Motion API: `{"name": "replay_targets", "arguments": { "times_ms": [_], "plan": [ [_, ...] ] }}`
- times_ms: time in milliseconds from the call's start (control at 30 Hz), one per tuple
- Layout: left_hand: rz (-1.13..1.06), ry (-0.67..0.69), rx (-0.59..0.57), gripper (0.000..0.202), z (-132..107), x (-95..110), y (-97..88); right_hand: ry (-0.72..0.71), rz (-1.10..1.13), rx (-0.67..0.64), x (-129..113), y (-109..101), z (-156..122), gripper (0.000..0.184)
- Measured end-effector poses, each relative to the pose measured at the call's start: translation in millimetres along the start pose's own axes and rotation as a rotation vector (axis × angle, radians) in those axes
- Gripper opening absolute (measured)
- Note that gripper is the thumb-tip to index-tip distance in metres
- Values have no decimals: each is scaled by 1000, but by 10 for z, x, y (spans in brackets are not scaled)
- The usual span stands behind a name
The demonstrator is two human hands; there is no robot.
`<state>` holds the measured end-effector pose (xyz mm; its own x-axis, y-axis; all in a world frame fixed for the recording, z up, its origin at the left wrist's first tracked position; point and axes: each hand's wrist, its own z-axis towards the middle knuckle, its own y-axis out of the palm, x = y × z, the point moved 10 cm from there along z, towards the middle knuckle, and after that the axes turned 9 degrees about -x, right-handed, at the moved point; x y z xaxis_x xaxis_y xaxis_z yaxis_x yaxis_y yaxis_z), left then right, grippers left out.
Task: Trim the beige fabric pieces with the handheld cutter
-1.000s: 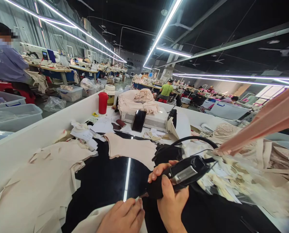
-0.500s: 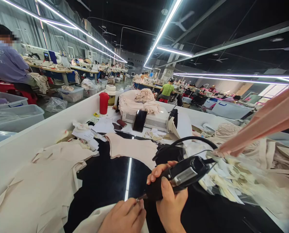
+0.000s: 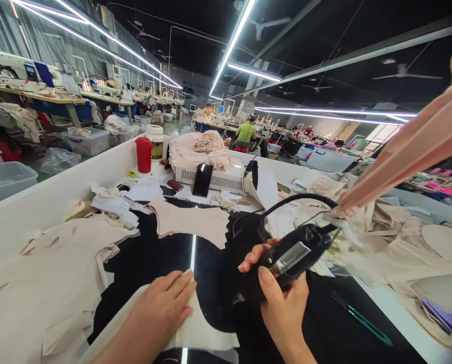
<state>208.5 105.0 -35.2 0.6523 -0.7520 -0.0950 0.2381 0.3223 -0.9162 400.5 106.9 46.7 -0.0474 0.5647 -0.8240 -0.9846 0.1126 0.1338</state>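
Note:
My right hand [image 3: 282, 303] is wrapped round a black corded electric hand tool [image 3: 286, 263] with a silver panel and a small metal tip pointing down left. A stretched strip of pink fabric [image 3: 404, 156] is tied near its cord end and runs up to the right. My left hand [image 3: 161, 303] lies flat, fingers extended, on a cream fabric piece [image 3: 205, 328] on the glossy black work surface [image 3: 218, 283]. The tool's tip is apart from that piece, to its right. Further back lies a curved stack of cut fabric [image 3: 191, 220].
Layered cut fabric [image 3: 47, 283] covers the left side. At the back are a red cup [image 3: 143, 155], a jar [image 3: 156, 141], a phone [image 3: 202, 179] and a vented white box [image 3: 226, 182]. Green tweezers [image 3: 362, 318] lie at right, near heaped fabric [image 3: 396, 237]. A white wall [image 3: 70, 194] borders the left.
My left hand has moved left and away from the tool's tip, its fingers now flat on the cream piece. The tool has shifted slightly right. The view has turned right, revealing the tweezers.

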Motion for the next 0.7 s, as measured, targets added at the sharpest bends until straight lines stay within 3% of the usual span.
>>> {"name": "replay_targets", "arguments": {
  "times_ms": [133,267,433,533,700],
  "plan": [
    [-10,61,120,37,-32,132,-234,-1,58,32,-62,-184,-248,32],
    [-200,185,181,37,-14,527,-382,-20,91,38,-85,-206,-362,33],
    [-207,277,219,33,55,892,-351,18,153,47,-40,-133,-409,35],
    [-174,290,217,32,108,961,-268,15,176,23,-38,-58,-447,37],
    [-157,319,185,38,138,1022,-133,77,215,120,41,-64,-528,43]
  ]
}}
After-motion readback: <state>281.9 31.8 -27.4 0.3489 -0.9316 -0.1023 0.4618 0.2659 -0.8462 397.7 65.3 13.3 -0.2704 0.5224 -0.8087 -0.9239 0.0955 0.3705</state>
